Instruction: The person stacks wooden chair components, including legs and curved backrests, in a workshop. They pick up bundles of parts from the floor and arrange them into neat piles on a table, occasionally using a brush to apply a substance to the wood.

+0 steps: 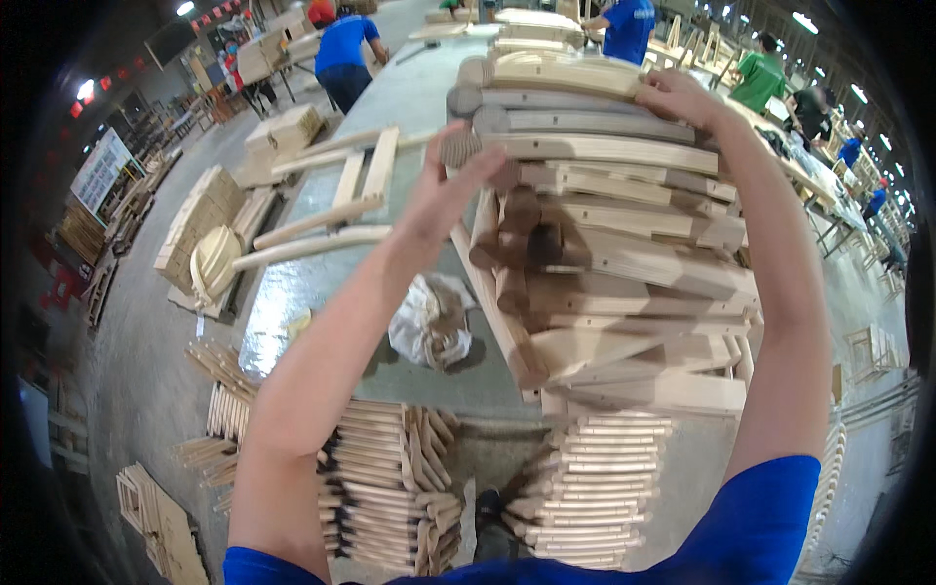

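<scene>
Curved pale wooden bars with rounded ends lie stacked crosswise on the table in front of me. My left hand point(444, 185) has its thumb and fingers around the striped, rounded end of one wooden bar point(460, 149) at the pile's left side. Farther back, my right hand point(681, 97) bends its fingers over the right end of another pale wooden bar point(565, 76) on top of the pile. Greyish bars point(585, 100) lie between the two hands. Shadow darkens several round bar ends point(522, 208) below my left hand.
A crumpled white plastic bag point(429, 322) sits on the grey table point(390, 375). Assembled wooden frames point(341, 200) lie at its left. Bundled wooden sticks point(595, 487) stand below the near edge. Co-workers in blue shirts point(343, 47) work at the far end.
</scene>
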Tool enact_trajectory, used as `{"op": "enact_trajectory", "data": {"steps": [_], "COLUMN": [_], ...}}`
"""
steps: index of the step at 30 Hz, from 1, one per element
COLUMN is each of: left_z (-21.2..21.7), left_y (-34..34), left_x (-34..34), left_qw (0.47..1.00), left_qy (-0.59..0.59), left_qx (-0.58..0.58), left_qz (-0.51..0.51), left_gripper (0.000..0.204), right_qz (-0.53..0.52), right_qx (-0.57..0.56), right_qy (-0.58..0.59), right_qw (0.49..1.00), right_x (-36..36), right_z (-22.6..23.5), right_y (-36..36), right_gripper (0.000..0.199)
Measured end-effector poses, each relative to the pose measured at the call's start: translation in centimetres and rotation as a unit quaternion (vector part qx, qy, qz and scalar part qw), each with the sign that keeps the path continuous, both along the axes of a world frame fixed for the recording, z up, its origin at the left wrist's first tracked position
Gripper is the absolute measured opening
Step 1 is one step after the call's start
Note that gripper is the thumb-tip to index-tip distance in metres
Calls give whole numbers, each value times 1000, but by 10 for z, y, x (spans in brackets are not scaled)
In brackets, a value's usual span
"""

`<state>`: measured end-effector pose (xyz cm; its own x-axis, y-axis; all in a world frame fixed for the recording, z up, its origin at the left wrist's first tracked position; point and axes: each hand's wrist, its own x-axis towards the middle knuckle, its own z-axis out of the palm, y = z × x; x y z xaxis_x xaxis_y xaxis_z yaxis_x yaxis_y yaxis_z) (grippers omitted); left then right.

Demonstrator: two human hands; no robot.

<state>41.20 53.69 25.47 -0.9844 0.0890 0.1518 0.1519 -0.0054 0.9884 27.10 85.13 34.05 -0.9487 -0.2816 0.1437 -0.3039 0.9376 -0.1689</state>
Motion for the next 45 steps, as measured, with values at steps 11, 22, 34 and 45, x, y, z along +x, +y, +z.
{"op": "enact_trajectory", "data": {"steps": [11,22,34,45], "left_z": [-39,-50,-37,-36], "left_y": [5,-28,-11,-1], "left_x": [-36,-33,-58,-80], "left_qw": [969,984,962,966], "left_qy": [176,-2,69,-61], "left_qx": [152,149,212,193], "left_qz": [-79,-94,-155,-159], "left_gripper": [36,90,50,35], "right_qz": [-6,159,132,94], "right_qx": [-42,237,108,134], "right_qy": [-40,51,61,91], "right_qw": [998,957,983,982], "right_x": [-3,-28,-21,26], "right_z": [-25,2,-8,-13], "right_y": [-8,17,-2,30], "right_gripper": [54,35,44,39]}}
